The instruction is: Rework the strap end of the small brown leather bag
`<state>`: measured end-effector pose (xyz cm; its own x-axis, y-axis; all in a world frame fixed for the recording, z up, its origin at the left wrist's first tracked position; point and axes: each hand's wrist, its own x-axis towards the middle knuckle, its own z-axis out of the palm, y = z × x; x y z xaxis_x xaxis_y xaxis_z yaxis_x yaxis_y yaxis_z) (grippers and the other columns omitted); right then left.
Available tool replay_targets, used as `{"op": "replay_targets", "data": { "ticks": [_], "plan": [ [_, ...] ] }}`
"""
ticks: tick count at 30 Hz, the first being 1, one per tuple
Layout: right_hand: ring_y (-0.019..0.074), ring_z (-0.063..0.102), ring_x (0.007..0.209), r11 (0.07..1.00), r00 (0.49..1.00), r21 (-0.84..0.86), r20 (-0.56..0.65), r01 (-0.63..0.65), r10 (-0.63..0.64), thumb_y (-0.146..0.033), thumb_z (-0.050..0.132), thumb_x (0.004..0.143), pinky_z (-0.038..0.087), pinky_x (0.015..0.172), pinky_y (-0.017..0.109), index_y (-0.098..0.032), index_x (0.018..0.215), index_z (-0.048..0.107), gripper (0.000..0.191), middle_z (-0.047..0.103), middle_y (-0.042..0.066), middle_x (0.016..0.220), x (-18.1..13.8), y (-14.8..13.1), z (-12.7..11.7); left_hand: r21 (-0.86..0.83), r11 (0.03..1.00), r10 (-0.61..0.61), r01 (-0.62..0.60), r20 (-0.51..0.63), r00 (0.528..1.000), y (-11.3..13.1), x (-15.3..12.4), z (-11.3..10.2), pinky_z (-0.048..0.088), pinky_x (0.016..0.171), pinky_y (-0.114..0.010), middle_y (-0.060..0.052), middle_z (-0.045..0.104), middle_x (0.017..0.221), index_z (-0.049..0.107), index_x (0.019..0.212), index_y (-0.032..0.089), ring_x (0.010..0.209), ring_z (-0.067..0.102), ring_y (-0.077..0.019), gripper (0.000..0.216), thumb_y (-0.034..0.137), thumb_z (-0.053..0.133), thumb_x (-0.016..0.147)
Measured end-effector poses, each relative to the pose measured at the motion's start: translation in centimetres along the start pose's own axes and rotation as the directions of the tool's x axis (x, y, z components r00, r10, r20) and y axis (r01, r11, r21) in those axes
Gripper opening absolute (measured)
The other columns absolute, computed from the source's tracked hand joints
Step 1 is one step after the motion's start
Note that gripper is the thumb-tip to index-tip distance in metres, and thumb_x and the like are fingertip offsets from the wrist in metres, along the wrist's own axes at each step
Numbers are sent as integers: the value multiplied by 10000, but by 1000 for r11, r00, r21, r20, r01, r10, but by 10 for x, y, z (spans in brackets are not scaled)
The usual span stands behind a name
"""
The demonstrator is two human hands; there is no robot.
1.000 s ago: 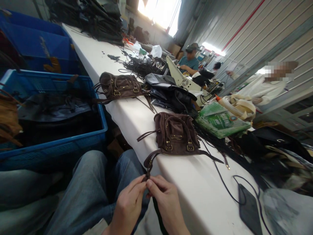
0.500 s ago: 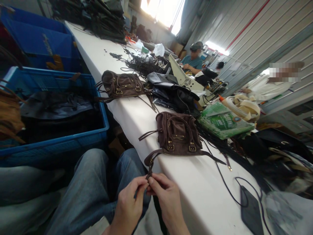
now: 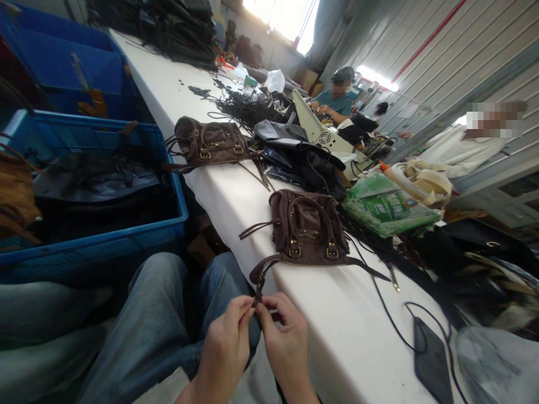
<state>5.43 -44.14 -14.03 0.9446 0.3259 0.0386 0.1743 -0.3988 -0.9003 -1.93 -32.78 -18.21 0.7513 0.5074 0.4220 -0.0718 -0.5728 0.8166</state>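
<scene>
A dark brown leather handbag [image 3: 309, 221] with brass buckles and a front zip lies on the white-covered table [image 3: 332, 308]. From its lower left corner a brown leather strap [image 3: 260, 280] hangs over the table's edge. My left hand [image 3: 227, 334] pinches the strap's end, thumb against fingers. Right beside it, my right hand [image 3: 284, 328] is closed on the same end, the two sets of fingertips nearly touching. The fingers hide most of the piece they hold. Farther up the table sits a second brown handbag [image 3: 214, 143] of the same kind.
A blue plastic crate [image 3: 96, 227] with dark bags stands left of my knees. Behind the handbags are black bags [image 3: 303, 157], black cords [image 3: 244, 109] and a green package [image 3: 387, 205]. A phone [image 3: 433, 359] lies at right. Two people [image 3: 337, 101] are across the table.
Both hands stay on the strap end and have shifted up very slightly, with the fingers a little rearranged. The handbags lie as before. The view has moved slightly.
</scene>
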Motion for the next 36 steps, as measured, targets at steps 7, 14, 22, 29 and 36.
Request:
{"op": "replay_targets", "data": {
  "ticks": [7,14,22,29,36],
  "plan": [
    [155,559,596,895,907,195,226,-401,356,-582,849,879,440,532,248,-143,884,843,439,702,45,706,7,-1,-4,10,1000,-17,17,52,998,-3,4,-1,676,761,-282,-40,861,1031,539,1384,238,891,863,-216,253,225,466,1142],
    [123,454,490,858,874,192,216,-476,436,-627,910,787,345,455,259,-126,948,904,526,639,16,586,9,5,0,-178,957,-200,231,173,964,-6,11,-8,635,785,-300,12,835,932,528,1363,244,858,836,-203,289,170,477,1089],
    [230,665,768,925,938,191,182,-328,295,-546,855,857,523,709,314,-149,910,828,401,776,77,816,9,2,-4,-225,932,-202,284,328,923,-2,14,-9,606,809,-298,7,843,972,550,1341,268,915,822,-201,293,146,488,1081],
    [134,495,617,854,821,145,395,-499,413,-689,850,847,369,553,246,-157,859,722,547,602,-9,705,12,-1,-25,72,993,80,-96,200,977,-7,13,-5,627,744,-354,-67,855,1032,562,1368,215,849,831,-251,271,151,490,1114],
    [101,487,602,640,648,272,596,-719,475,-595,958,769,351,481,195,-120,944,765,541,646,21,779,19,-4,-36,61,990,122,-127,87,989,-6,20,-11,600,898,-397,-89,807,1070,675,1264,207,987,770,-266,220,166,551,1088]
  ]
}}
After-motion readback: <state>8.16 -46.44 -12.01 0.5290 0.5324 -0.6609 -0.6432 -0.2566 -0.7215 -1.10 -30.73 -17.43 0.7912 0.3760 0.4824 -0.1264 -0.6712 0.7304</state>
